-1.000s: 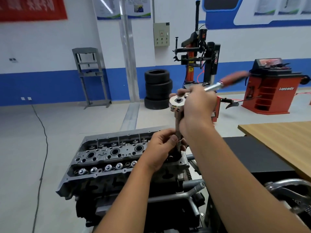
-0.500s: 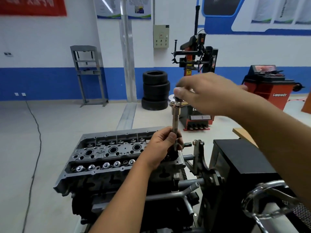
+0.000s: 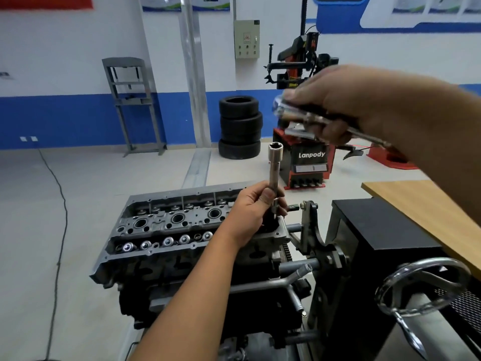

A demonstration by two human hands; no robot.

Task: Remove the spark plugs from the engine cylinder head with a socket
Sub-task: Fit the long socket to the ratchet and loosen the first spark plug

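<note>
At the right end of the engine cylinder head [image 3: 166, 225], long chrome socket [image 3: 274, 175] standing upright in a plug well, left hand [image 3: 253, 208] gripping its lower shaft, open top end bare above, right hand [image 3: 335, 105] raised well apart, fingers curled round a blurred ratchet [image 3: 307, 117].

Single head-worn wide-angle view, facing forward and slightly down. Cylinder head [image 3: 166, 230] sits close below centre; workshop wall [image 3: 65, 48] far behind. No second view.

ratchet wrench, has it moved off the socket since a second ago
Yes. The ratchet wrench in the right hand has lifted up and rightward off the socket, which stays upright in the cylinder head.
</note>
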